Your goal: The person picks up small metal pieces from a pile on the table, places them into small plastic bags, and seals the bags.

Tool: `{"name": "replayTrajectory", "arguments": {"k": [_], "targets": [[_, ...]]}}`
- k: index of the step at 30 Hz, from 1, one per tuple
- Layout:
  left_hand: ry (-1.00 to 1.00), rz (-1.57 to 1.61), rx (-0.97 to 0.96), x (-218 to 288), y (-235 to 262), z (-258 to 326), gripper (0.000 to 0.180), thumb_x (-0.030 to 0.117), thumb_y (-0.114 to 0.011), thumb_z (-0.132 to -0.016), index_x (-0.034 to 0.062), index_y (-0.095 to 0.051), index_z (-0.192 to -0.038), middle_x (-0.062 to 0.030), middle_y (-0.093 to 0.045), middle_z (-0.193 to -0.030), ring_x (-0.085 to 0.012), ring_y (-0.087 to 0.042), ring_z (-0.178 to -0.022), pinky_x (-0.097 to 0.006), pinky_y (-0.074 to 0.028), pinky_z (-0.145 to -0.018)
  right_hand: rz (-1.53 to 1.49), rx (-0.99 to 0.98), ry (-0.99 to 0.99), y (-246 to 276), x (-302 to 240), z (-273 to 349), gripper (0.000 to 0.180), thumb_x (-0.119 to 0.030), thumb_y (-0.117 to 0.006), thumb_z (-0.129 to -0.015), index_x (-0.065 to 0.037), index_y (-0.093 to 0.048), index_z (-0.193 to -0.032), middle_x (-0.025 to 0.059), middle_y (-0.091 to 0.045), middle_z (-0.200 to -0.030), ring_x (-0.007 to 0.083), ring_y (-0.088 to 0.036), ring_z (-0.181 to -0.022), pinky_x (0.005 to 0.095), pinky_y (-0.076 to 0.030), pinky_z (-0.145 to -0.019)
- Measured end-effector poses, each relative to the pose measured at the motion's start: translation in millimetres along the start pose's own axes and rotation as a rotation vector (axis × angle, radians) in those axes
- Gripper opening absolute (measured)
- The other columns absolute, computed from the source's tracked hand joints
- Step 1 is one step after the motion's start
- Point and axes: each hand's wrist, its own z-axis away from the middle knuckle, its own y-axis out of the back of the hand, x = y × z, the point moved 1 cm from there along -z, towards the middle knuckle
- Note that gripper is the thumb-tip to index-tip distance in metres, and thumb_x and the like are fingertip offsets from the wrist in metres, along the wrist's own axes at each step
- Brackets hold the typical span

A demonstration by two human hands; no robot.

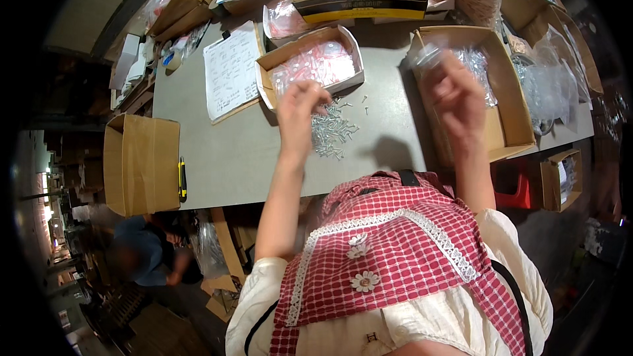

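Observation:
My left hand [300, 115] is at the near edge of a small cardboard box [358, 53] of small clear bags with pink-red markings [316, 64]. Its fingers are curled together, and what they hold, if anything, is hidden. Just right of that hand lies a loose pile of small silvery screws [334, 133]. My right hand [459, 95], smeared by motion, is over the left side of a larger open carton [514, 109]. A small clear plastic bag [427, 57] is at its fingertips. More filled clear bags [476, 69] lie inside that carton.
A written sheet on a clipboard [231, 69] lies left of the small box. An empty carton [142, 165] and a yellow-black utility knife [182, 179] are at the table's left edge. A black-yellow box of bags [359, 8] stands behind. Another person [148, 250] is at lower left.

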Motion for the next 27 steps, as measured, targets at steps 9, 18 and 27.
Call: {"name": "replayTrajectory", "arguments": {"k": [9, 18, 27], "targets": [[-0.088, -1.319, -0.112, -52, 17, -106, 0.049, 0.041, -0.079, -0.077, -0.0055, -0.068, -0.088, -0.0263, -0.07, -0.09, -0.0403, -0.069, -0.087, -0.045, -0.053, -0.08, 0.292, -0.064, -0.148, -24, 37, 12, 0.016, -0.014, -0.068, -0.088, -0.002, -0.065, -0.099, 0.0016, -0.061, -0.081, 0.0095, -0.055, -0.068, 0.023, -0.044, -0.065], [-0.09, -1.022, -0.119, -54, 16, -105, 0.028, 0.031, -0.07, -0.084, 0.0042, -0.077, -0.086, -0.0129, -0.074, -0.079, -0.0243, -0.07, -0.075, -0.037, -0.052, -0.071, 0.533, -0.205, -0.315, -17, 68, 9, 0.018, -0.017, -0.07, -0.088, -0.004, -0.067, -0.1, 0.0, -0.064, -0.086, 0.0091, -0.059, -0.074, 0.024, -0.046, -0.072], [-0.146, -0.287, -0.01, -25, 23, -67, 0.018, 0.013, -0.066, -0.094, -0.0035, -0.073, -0.098, -0.0039, -0.073, -0.086, -0.0079, -0.064, -0.081, -0.022, -0.048, -0.074, 0.832, -0.214, -0.183, -5, 92, -8, 0.033, -0.022, -0.069, -0.094, -0.002, -0.06, -0.119, 0.0054, -0.064, -0.106, 0.0104, -0.061, -0.089, 0.0268, -0.05, -0.078]]}}
